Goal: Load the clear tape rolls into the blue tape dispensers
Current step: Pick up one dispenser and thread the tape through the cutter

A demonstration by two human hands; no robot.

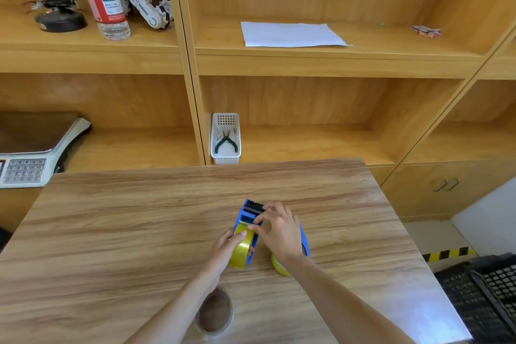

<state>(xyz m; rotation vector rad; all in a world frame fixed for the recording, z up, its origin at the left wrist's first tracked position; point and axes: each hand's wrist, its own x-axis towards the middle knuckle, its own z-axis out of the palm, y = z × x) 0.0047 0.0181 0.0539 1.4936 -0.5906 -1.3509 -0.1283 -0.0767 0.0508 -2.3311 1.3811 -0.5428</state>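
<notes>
A blue tape dispenser point(247, 219) lies on the wooden table point(139, 218) with a yellowish clear tape roll point(242, 248) seated in it. My left hand point(227, 246) grips that roll from the left. My right hand point(276, 227) rests over the dispenser's front, fingertips pinching at the tape end near the black roller point(253, 207). A second blue dispenser point(305, 243) with its own tape roll point(279, 267) lies just right, mostly hidden under my right wrist. Another clear tape roll point(215, 313) lies flat near the table's front edge, beneath my left forearm.
Wooden shelves stand behind the table. A white basket with pliers point(225, 138) sits on the lower shelf, a scale point(33, 153) at left, a sheet of paper point(290, 34) and a bottle point(104, 0) higher up. A black crate point(485, 296) is at right.
</notes>
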